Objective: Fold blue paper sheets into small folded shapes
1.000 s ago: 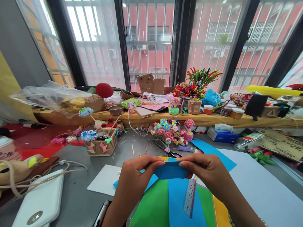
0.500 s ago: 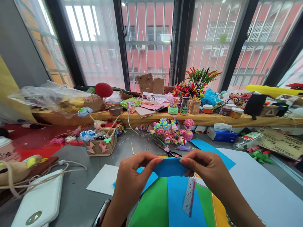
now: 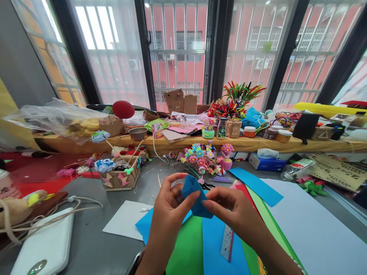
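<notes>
A small folded piece of blue paper [image 3: 195, 193] is held up above the table between both hands. My left hand [image 3: 169, 208] pinches its left side, thumb on top and a ring showing on one finger. My right hand [image 3: 233, 214] pinches its lower right corner. Under the hands lie overlapping coloured sheets: green [image 3: 186, 248], blue [image 3: 210, 252] and a further green one. A patterned ruler [image 3: 227, 243] lies across them below my right hand.
A white sheet [image 3: 309, 225] covers the table at the right, with a blue strip [image 3: 256, 185] above it. A cardboard box of paper flowers [image 3: 120, 173], a flower bouquet [image 3: 205, 160], scissors, a tissue box [image 3: 266, 162] and a crowded yellow windowsill shelf [image 3: 183, 143] stand behind. A white device [image 3: 43, 244] lies at the left.
The blue paper was stretched flat and wide between the two hands. Now it is turned and folded up into a pointed shape, and the hands have come closer together.
</notes>
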A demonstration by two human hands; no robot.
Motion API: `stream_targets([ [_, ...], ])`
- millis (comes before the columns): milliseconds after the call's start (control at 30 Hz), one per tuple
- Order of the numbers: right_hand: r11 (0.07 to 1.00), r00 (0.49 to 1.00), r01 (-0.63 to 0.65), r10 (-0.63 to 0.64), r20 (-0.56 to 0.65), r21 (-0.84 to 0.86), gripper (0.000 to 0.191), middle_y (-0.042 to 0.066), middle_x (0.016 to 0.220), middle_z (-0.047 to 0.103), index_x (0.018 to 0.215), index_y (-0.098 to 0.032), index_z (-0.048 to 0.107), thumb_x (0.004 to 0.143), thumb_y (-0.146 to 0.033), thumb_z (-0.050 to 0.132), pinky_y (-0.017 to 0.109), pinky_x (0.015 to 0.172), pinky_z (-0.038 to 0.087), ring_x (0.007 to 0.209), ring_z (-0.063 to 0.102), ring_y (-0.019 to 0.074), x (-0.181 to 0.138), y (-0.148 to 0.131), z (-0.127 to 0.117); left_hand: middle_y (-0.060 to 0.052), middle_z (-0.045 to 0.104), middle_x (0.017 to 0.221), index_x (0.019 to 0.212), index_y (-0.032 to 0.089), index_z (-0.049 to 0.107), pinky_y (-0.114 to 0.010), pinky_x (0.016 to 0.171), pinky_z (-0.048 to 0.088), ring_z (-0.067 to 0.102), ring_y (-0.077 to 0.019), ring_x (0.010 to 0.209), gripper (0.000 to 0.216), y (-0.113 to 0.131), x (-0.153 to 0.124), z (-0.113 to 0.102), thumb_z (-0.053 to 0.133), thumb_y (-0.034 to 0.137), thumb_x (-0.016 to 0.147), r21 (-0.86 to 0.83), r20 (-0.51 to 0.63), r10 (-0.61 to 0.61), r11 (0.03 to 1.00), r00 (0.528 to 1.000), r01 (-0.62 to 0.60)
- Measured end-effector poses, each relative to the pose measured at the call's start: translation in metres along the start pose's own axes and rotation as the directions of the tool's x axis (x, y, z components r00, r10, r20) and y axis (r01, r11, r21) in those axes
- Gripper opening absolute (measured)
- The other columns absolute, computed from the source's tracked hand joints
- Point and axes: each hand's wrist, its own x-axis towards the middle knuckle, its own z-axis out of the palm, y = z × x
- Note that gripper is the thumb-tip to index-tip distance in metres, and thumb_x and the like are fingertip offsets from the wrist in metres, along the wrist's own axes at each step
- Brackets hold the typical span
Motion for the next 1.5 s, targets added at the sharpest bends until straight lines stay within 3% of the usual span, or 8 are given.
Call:
stream_targets([
  [200,0.998,0.999,0.013,-0.015,-0.032,-0.067,0.017,-0.004,0.055,0.050,0.062,-0.015,0.055,0.072,-0.028,0.061,0.020,0.048,0.033,0.053,0.045,0.0094,-0.0009,-0.0017,-0.0008,0.004,0.061,0.061,0.100,0.018,0.043,-0.015,0.048,0.044,0.053,-0.0072,0.053,0.048,-0.0029,0.0001,0.0002,0.070,0.013,0.061,-0.015,0.016,0.008,1.000,1.000,-0.008],
  [433,0.999,0.996,-0.054,0.054,0.065,0.001,0.016,-0.002,0.059,0.054,0.066,-0.015,0.059,0.071,-0.029,0.062,0.020,0.052,0.037,0.056,0.049,0.0098,-0.0023,-0.0021,-0.0063,0.004,0.062,0.062,0.098,0.019,0.044,-0.015,0.049,0.046,0.054,-0.0080,0.055,0.045,-0.0006,-0.0001,0.0011,0.069,0.014,0.062,-0.013,-0.074,0.071,0.997,0.995,-0.072],
  [600,0.999,0.999,-0.038,0.038,0.027,-0.018,0.016,-0.002,0.057,0.052,0.066,-0.015,0.058,0.073,-0.029,0.059,0.020,0.050,0.038,0.054,0.050,0.0098,-0.0015,-0.0005,-0.0062,0.004,0.062,0.062,0.100,0.018,0.043,-0.017,0.049,0.047,0.054,-0.0083,0.053,0.050,-0.0016,-0.0004,0.0030,0.071,0.013,0.059,-0.020,-0.031,0.007,1.000,1.000,-0.007],
  [767,0.999,0.994,-0.043,0.045,0.099,-0.018,0.022,-0.002,0.056,0.051,0.063,-0.015,0.055,0.076,-0.033,0.055,0.021,0.051,0.040,0.054,0.051,0.0102,-0.0023,-0.0032,-0.0045,0.005,0.061,0.056,0.102,0.019,0.042,-0.016,0.046,0.045,0.054,-0.0088,0.050,0.052,-0.0027,-0.0006,0.0024,0.071,0.014,0.058,0.013,-0.043,-0.010,1.000,0.999,0.011],
  [967,0.997,0.998,-0.038,0.042,0.051,-0.073,0.023,-0.003,0.056,0.050,0.061,-0.015,0.054,0.067,-0.035,0.064,0.020,0.050,0.036,0.053,0.045,0.0091,-0.0030,-0.0055,-0.0013,0.006,0.061,0.055,0.099,0.019,0.042,-0.015,0.047,0.043,0.054,-0.0078,0.048,0.049,-0.0020,-0.0021,0.0043,0.071,0.013,0.060,0.016,-0.032,-0.009,1.000,0.999,0.009],
  [1500,0.991,0.988,-0.125,0.119,0.102,0.053,0.024,-0.005,0.051,0.046,0.058,-0.016,0.051,0.071,-0.035,0.059,0.020,0.046,0.036,0.048,0.047,0.0090,-0.0032,-0.0035,0.0005,0.005,0.063,0.059,0.099,0.017,0.044,-0.016,0.048,0.042,0.055,-0.0077,0.050,0.048,-0.0020,-0.0027,0.0038,0.071,0.011,0.059,0.009,0.015,-0.043,0.999,0.999,0.043],
])
